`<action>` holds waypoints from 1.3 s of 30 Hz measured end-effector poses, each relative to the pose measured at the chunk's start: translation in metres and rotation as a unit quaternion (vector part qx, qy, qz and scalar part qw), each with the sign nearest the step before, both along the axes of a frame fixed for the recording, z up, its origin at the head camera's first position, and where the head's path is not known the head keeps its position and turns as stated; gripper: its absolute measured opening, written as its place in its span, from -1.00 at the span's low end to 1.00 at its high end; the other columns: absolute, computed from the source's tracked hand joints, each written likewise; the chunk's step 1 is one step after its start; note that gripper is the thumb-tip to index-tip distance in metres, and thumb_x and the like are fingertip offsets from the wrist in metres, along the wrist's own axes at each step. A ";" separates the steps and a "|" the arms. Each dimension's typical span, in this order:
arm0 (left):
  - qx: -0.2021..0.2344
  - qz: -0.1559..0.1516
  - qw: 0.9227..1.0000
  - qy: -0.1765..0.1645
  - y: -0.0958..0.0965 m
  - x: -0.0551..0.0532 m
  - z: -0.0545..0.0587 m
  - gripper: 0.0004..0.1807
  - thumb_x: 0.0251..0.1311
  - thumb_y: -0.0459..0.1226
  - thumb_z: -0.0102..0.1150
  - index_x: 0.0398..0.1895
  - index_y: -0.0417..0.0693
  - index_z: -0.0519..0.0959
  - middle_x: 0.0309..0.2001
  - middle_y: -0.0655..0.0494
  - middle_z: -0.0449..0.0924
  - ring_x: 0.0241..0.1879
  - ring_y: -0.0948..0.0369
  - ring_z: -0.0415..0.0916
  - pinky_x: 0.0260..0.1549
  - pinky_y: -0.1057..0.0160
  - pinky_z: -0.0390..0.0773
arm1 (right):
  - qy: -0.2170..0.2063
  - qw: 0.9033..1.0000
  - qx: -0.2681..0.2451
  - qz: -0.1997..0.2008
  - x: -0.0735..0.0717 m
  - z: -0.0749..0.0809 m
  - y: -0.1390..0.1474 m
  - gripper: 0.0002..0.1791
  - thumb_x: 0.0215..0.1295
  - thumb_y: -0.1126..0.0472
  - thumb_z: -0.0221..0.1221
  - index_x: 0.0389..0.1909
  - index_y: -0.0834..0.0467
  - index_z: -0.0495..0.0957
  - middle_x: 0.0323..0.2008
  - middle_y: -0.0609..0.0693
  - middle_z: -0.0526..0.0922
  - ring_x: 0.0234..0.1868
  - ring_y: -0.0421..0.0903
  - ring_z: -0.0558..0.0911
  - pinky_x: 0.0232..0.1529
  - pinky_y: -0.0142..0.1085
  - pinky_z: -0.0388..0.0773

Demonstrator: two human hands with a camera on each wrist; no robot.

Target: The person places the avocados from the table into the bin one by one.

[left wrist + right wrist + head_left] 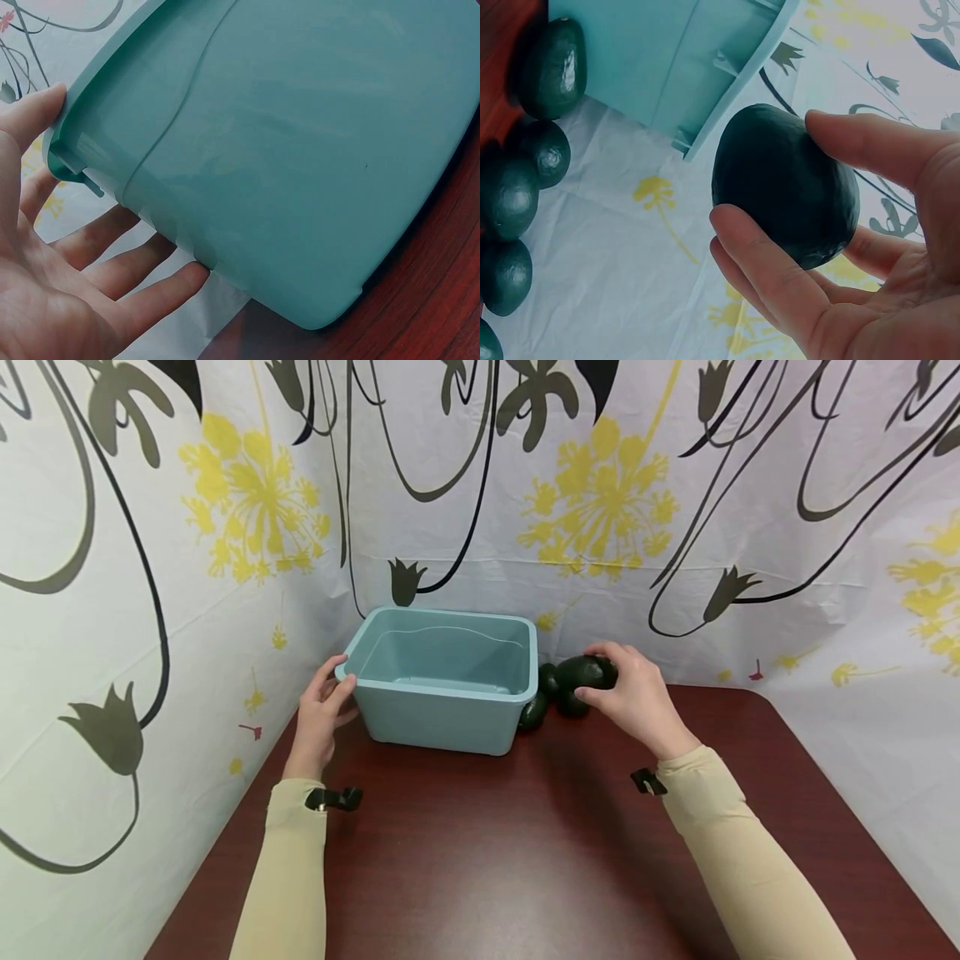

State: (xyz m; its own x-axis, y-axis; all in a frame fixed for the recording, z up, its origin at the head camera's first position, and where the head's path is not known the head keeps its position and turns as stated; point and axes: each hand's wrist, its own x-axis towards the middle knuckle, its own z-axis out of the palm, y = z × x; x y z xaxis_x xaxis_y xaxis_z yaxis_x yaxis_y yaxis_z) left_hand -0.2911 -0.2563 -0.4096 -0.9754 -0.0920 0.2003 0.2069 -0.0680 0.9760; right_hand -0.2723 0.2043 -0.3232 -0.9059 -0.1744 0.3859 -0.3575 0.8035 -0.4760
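A dark green avocado (784,187) is gripped between the thumb and fingers of my right hand (637,702), raised beside the bin's right side. Several more dark avocados (533,713) lie on the table along that side, partly hidden behind the bin and the held one. My left hand (318,718) is at the front left corner of the blue-green plastic bin (435,718). In the left wrist view its thumb meets the rim, while its fairly straight fingers (161,296) rest against the outer wall. The visible part of the bin's floor is bare.
The bin stands upright on a dark red-brown wooden table (450,860), near its back left corner. White fabric with yellow and grey flower prints (750,510) hangs close behind the table and along both sides.
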 end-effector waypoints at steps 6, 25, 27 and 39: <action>0.000 0.004 1.000 -0.005 0.000 0.001 0.000 -0.37 0.41 -0.13 0.22 0.50 0.14 0.30 0.51 -0.13 0.14 0.42 -0.10 0.18 0.15 -0.38 0.32 | 0.014 1.000 -0.001 0.002 0.000 0.005 -0.003 -0.34 0.13 0.07 0.48 0.25 0.04 0.49 0.12 0.11 0.51 0.15 0.15 0.48 0.10 0.16 0.42; 0.003 0.006 1.000 -0.015 0.001 0.002 0.001 -0.38 0.40 -0.14 0.23 0.49 0.16 0.32 0.51 -0.13 0.15 0.42 -0.08 0.19 0.16 -0.36 0.33 | 0.021 1.000 0.005 0.015 0.003 0.022 -0.012 -0.36 0.17 0.03 0.46 0.27 0.03 0.50 0.12 0.09 0.52 0.13 0.14 0.48 0.08 0.16 0.43; 0.003 0.006 1.000 -0.015 0.001 0.002 0.001 -0.39 0.41 -0.16 0.22 0.49 0.16 0.32 0.51 -0.13 0.15 0.42 -0.09 0.19 0.16 -0.36 0.33 | 0.023 1.000 0.006 0.015 0.003 0.024 -0.013 -0.36 0.17 0.03 0.46 0.27 0.03 0.50 0.12 0.09 0.52 0.13 0.14 0.48 0.08 0.15 0.43; 0.003 0.007 1.000 -0.013 0.001 0.000 0.001 -0.35 0.37 -0.10 0.26 0.49 0.17 0.32 0.51 -0.11 0.15 0.43 -0.08 0.18 0.15 -0.35 0.35 | 0.048 0.998 0.015 0.027 0.001 0.037 -0.025 -0.35 0.14 0.02 0.47 0.26 0.01 0.51 0.12 0.05 0.53 0.04 0.10 0.51 0.02 0.08 0.44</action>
State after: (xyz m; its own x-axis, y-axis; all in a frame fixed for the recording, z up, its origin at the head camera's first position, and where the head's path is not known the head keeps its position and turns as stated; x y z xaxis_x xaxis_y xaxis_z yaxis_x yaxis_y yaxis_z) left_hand -0.2907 -0.2555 -0.4085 -0.9789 -0.1060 0.1746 0.1826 -0.0715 0.9806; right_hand -0.2714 0.1795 -0.2859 -0.8540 -0.2337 0.4649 -0.4429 0.7954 -0.4138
